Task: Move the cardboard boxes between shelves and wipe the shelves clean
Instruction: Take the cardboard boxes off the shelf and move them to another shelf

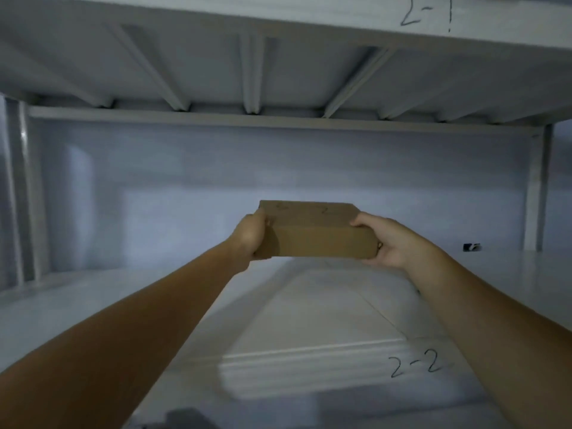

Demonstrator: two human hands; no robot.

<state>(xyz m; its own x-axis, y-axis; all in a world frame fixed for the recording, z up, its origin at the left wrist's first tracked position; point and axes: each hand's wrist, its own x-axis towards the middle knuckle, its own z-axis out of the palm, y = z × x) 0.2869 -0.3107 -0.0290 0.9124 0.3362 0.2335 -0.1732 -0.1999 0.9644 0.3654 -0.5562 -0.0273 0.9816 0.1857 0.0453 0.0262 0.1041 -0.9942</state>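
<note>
A small flat cardboard box (318,233) with faint handwriting on its top hangs in the air inside the shelf bay. My left hand (252,235) grips its left end, fingers curled over the top edge. My right hand (390,239) grips its right end, thumb on top and fingers underneath. The box is held a little above the white shelf (294,308), whose front edge is marked "2-2". Both arms reach forward from the bottom of the view.
The shelf above (278,23), marked "2-1", shows its ribbed underside close overhead. White metal uprights stand at the left (21,193) and right (537,187). A small dark object (472,247) lies far right on the shelf. A grey shape (182,419) sits at the bottom edge.
</note>
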